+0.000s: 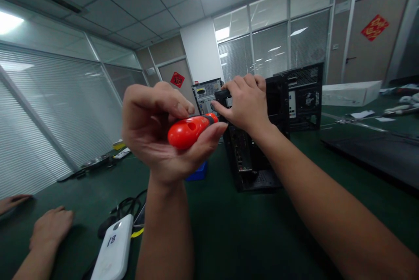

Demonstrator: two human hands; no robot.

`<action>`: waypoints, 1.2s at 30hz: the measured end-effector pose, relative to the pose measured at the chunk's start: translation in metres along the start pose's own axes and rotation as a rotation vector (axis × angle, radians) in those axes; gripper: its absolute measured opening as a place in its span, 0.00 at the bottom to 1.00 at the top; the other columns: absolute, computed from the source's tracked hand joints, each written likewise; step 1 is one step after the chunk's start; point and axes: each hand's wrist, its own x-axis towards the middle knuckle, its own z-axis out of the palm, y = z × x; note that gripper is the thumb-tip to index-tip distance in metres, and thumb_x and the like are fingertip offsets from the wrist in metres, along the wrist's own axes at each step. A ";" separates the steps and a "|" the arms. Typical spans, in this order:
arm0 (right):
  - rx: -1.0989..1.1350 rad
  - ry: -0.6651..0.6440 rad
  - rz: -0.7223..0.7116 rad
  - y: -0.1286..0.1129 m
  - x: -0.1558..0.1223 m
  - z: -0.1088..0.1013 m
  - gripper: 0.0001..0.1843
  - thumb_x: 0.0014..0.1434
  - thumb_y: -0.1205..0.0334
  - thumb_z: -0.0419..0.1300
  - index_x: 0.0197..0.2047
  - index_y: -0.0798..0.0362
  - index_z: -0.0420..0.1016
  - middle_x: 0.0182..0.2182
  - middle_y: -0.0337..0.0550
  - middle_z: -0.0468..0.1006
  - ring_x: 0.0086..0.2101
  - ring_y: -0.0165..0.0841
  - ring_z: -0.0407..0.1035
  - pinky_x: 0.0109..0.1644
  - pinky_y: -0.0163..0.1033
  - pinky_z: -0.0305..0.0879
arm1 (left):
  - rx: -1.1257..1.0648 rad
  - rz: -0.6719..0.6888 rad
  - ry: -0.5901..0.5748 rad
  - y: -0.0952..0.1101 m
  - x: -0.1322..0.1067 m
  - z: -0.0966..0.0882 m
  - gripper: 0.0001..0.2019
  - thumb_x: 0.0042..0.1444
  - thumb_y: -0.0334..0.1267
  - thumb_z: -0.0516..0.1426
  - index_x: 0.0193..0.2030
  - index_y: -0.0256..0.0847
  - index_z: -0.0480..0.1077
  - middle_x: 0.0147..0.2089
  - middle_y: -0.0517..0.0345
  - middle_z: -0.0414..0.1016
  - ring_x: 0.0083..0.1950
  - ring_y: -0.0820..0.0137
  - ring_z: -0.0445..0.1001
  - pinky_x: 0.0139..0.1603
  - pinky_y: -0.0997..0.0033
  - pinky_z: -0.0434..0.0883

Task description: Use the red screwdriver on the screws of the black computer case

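My left hand point(157, 129) is raised in front of me, fingers wrapped round the red handle of a screwdriver point(190, 130) that points right toward a black computer case point(252, 157). My right hand point(247, 103) rests on the top front corner of that upright case, fingers curled over a small dark part there. The screwdriver's shaft is hidden behind the hands.
A second black case point(304, 96) and a grey one point(206, 94) stand behind. A white device marked 18 point(113, 249) and cables lie at the near left, a blue box point(198, 173), a white box point(352, 93) far right. Another person's hands point(49, 227) rest on the green table point(229, 232).
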 end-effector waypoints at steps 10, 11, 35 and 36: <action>-0.003 -0.003 -0.009 0.000 0.000 -0.001 0.24 0.65 0.42 0.62 0.49 0.55 0.74 0.46 0.47 0.70 0.50 0.41 0.58 0.62 0.51 0.47 | -0.032 -0.030 -0.023 -0.008 0.006 -0.012 0.26 0.40 0.48 0.76 0.36 0.45 0.66 0.33 0.63 0.65 0.34 0.73 0.69 0.34 0.68 0.71; -0.001 -0.003 -0.009 0.000 0.000 -0.001 0.23 0.65 0.42 0.62 0.49 0.55 0.74 0.46 0.47 0.70 0.50 0.41 0.58 0.62 0.51 0.47 | -0.052 -0.045 -0.018 -0.008 0.005 -0.013 0.25 0.41 0.47 0.76 0.37 0.45 0.67 0.34 0.62 0.68 0.36 0.72 0.70 0.35 0.67 0.72; -0.002 0.035 -0.035 0.002 0.000 0.004 0.22 0.67 0.41 0.58 0.49 0.52 0.76 0.45 0.44 0.72 0.49 0.40 0.59 0.62 0.50 0.47 | -0.439 -0.288 -0.052 0.009 -0.003 0.010 0.18 0.62 0.49 0.62 0.32 0.41 0.59 0.23 0.64 0.68 0.25 0.74 0.68 0.36 0.69 0.69; 0.001 0.035 -0.038 0.003 0.000 0.005 0.23 0.68 0.41 0.56 0.49 0.52 0.76 0.44 0.45 0.72 0.49 0.41 0.59 0.62 0.50 0.47 | -0.426 -0.291 -0.052 0.010 -0.002 0.011 0.19 0.61 0.48 0.63 0.31 0.41 0.59 0.24 0.63 0.70 0.27 0.73 0.70 0.38 0.68 0.70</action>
